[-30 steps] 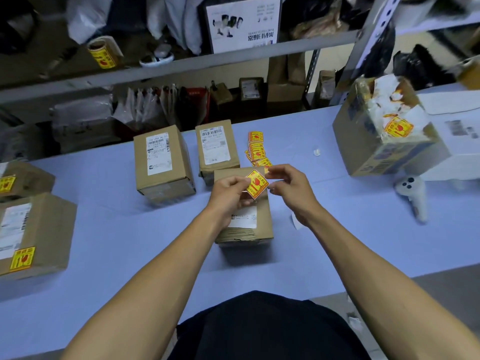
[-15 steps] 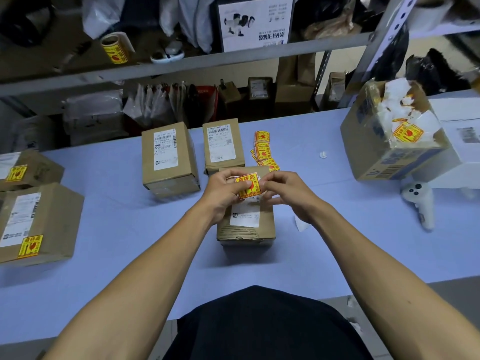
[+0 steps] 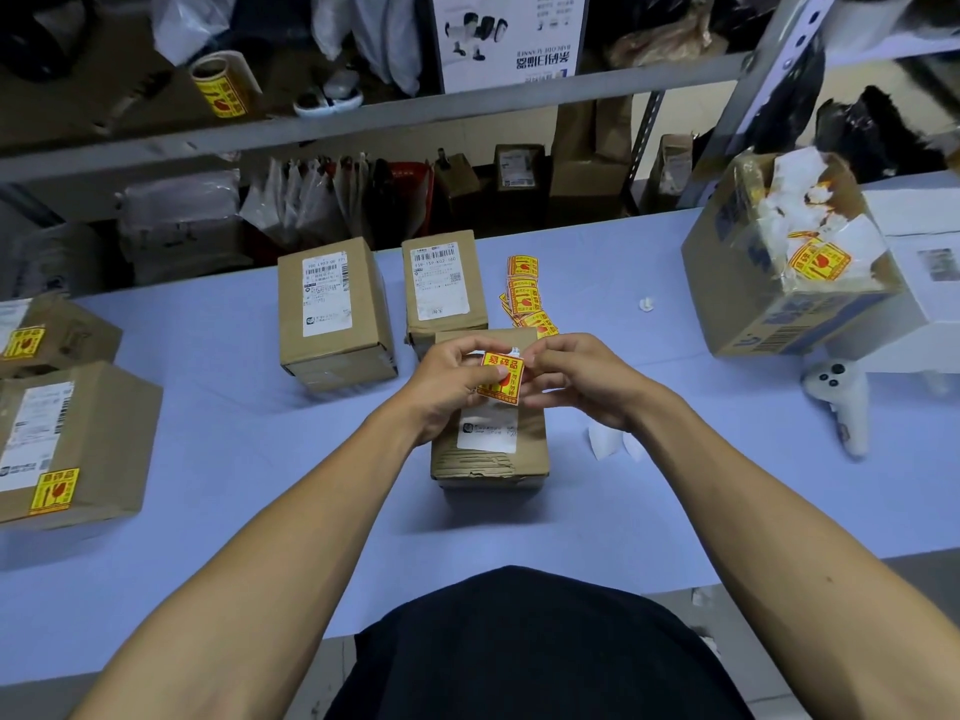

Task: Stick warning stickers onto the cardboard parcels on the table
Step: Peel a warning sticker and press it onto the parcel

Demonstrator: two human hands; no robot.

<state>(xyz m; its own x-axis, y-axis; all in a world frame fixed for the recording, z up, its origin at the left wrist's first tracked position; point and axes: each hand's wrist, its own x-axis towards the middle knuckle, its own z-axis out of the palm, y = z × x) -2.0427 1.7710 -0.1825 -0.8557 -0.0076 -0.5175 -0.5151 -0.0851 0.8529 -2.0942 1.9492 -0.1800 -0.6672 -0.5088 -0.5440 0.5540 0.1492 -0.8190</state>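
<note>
Both the left hand [image 3: 451,383] and right hand [image 3: 582,379] pinch the sticker [image 3: 501,377] just above the far end of the near parcel [image 3: 491,444] on the worktop [image 3: 218,459], directly below.

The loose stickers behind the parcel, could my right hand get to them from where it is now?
Probably yes: the loose stickers lie uncovered just beyond the right hand, though it holds a sticker.
</note>
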